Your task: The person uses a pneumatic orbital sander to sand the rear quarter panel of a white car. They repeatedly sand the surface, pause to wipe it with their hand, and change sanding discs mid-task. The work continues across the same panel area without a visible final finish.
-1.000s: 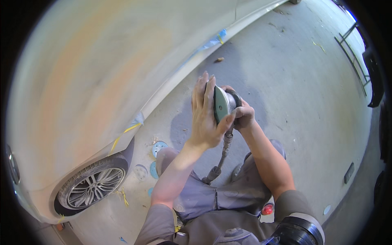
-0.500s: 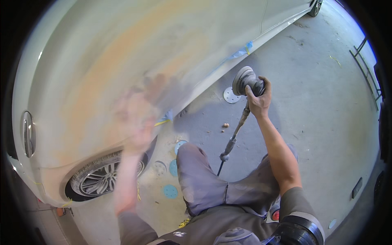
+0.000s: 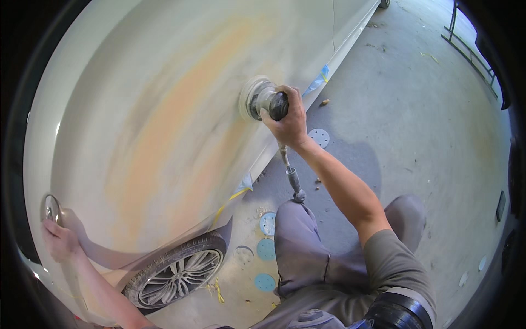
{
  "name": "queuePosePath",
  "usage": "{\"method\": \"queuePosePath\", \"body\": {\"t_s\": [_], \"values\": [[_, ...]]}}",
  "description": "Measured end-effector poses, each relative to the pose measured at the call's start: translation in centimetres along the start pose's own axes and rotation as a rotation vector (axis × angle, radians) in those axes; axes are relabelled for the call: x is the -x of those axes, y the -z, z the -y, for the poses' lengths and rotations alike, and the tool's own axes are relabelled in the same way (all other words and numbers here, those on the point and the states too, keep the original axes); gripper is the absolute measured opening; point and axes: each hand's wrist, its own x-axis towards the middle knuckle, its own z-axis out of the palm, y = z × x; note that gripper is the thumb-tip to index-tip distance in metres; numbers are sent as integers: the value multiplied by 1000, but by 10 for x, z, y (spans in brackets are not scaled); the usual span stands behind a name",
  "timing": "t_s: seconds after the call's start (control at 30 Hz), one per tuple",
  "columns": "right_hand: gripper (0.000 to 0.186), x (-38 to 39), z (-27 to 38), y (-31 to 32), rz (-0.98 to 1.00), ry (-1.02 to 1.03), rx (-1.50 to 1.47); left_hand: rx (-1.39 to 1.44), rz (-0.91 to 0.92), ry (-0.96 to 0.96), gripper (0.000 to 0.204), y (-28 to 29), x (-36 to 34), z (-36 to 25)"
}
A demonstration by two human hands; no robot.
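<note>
R hand is wrapped tight round the back of the disc sander, thumb on near side; prob. held from behind so the round pad can sit flat vs. the car's side panel, just R of the orange streak. Hose hangs below the wrist, off the panel, likely so it won't drag. L hand is out at the oval shiny fitting, far L, fingers bent, perhaps bracing; can't tell if they grip it. Blue film + yellow tape cover bits of the lower edge, presumably masking. Wheel sits btwn L forearm and bent knee, prob. limiting room low down. Perforated blue discs lie on floor nr the tyre, w/ a paler disc by the R wrist. Metal frame, top R, is well apart, not in the way.
</note>
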Motion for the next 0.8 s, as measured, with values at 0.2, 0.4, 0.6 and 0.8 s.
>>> {"method": "queuePosePath", "body": {"t_s": [0.2, 0.4, 0.6, 0.8], "values": [[63, -7, 3, -4, -87, 78, -92, -52, -97, 73, 53, 1, -3, 2], [65, -32, 51, -15, -58, 169, -220, 21, -128, -53, 49, 11, -5, 11], [71, -73, 76, -16, 53, 263, -148, -1, -175, -31, 52, 18, -1, -3], [53, -141, -21, 12, -185, 44, -62, 85, -200, 34, 50, 23, -1, -16]]}}
